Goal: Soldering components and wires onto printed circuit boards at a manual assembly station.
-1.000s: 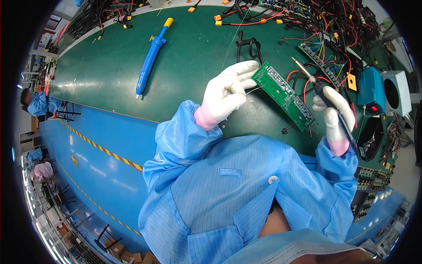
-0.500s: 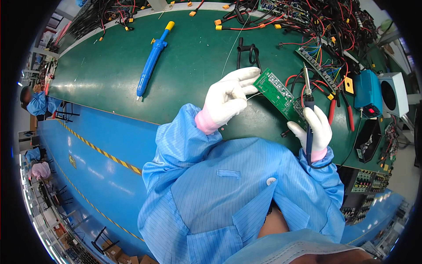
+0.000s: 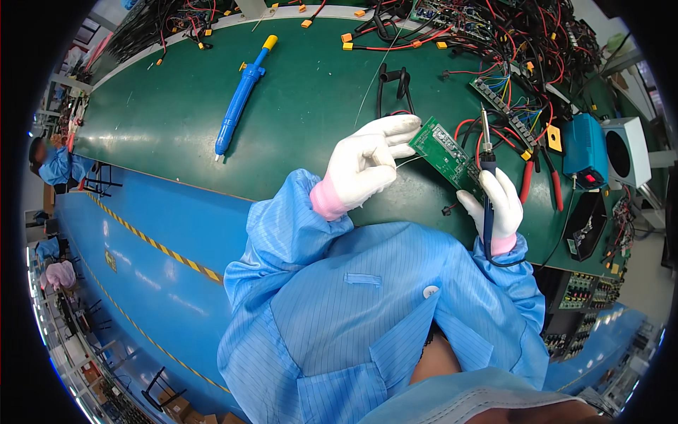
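My left hand (image 3: 361, 164), in a white glove, is closed in a pinch on a thin solder wire (image 3: 407, 162). Its outstretched fingers reach the upper left edge of a green circuit board (image 3: 443, 154), which is tilted above the bench. My gloved right hand (image 3: 500, 205) is wrapped round the dark handle of a soldering iron (image 3: 487, 162). The iron's metal tip points up and away, to the right of the board. Right-hand fingers are close to the board's lower right end; whether they grip it I cannot tell.
A blue desoldering pump (image 3: 241, 100) lies on the green bench (image 3: 169, 106). Red-handled pliers (image 3: 556, 187), a teal box (image 3: 587, 152) and a black tray (image 3: 587, 225) are at right. Tangled cables (image 3: 537, 42) fill the far right. A person (image 3: 58, 166) sits far left.
The right hand and soldering iron have shifted slightly left, closer to the board. The board has turned a little. The whole view has slid slightly, and both holds are unchanged.
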